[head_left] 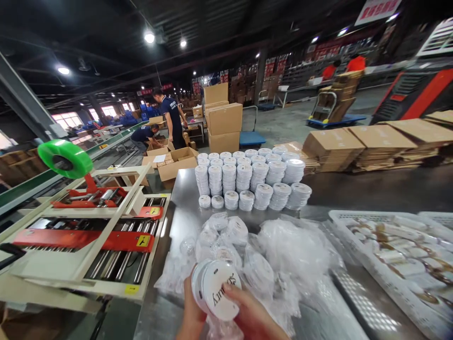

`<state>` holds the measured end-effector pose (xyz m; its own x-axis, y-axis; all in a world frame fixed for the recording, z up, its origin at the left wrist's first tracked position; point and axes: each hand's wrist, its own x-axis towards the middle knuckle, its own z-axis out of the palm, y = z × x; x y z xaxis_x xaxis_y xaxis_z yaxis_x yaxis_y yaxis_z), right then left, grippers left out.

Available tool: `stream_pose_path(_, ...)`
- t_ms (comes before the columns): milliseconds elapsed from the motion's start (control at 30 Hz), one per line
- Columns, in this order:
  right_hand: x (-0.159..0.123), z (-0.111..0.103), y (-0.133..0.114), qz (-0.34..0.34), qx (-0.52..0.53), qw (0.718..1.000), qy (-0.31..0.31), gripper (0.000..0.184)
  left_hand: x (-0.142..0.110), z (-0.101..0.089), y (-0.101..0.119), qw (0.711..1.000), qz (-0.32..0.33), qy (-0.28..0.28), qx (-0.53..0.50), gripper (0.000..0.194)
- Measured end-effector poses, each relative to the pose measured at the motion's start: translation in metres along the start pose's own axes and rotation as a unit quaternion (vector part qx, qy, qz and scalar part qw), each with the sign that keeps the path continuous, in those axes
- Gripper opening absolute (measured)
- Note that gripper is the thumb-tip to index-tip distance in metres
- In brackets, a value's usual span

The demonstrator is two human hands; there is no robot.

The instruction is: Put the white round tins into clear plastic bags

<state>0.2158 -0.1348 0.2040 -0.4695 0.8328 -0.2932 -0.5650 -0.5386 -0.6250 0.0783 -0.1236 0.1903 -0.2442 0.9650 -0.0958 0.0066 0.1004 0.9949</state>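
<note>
Close in front of me, my left hand (pixel 191 308) is wrapped round a small stack of round white cases (pixel 216 297), which look like compacts. The front one faces me and carries black lettering. My right hand (pixel 253 312) grips that front case from the right, its thumb over the lettering. Under and beyond my hands lie more round white cases in clear plastic bags (pixel 236 230). Farther back stand several rows of stacked round white cases (pixel 264 196) of differing heights.
All this rests on a metal table (pixel 184 184). Crumpled clear plastic (pixel 295 248) lies right of centre, beside a white basket (pixel 368 264) of small packed items. A carton-taping machine (pixel 116 236) stands left. Behind are flattened cartons (pixel 334 146), a stack of boxes (pixel 224 120) and co-workers (pixel 171 115).
</note>
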Motion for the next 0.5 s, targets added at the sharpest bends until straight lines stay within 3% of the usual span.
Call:
stream_pose_path(133, 0.002, -0.004, -0.005, 0.019, 0.012, 0.998, 0.065, 0.044, 0.003, -0.005, -0.004, 0.999, -0.010, 0.011, -0.045, 0.022)
stream_pose_path(233, 0.005, -0.010, -0.012, -0.045, -0.069, 0.988, 0.129, 0.049, 0.004, -0.013, -0.003, 0.998, -0.028, 0.043, -0.037, 0.036)
stream_pose_path(333, 0.008, -0.016, -0.015, -0.164, -0.269, 0.930, 0.189, 0.058, 0.004, -0.015, 0.000, 0.999, -0.021, 0.045, -0.012, 0.046)
stream_pose_path(400, 0.008, -0.016, -0.014, -0.190, -0.311, 0.910, 0.195, 0.062, 0.003, -0.014, 0.003, 0.999, -0.001, 0.043, 0.012, 0.045)
stream_pose_path(500, 0.001, -0.012, -0.013, -0.122, -0.132, 0.969, 0.171, 0.055, 0.002, -0.014, 0.010, 0.990, 0.056, 0.087, 0.100, 0.036)
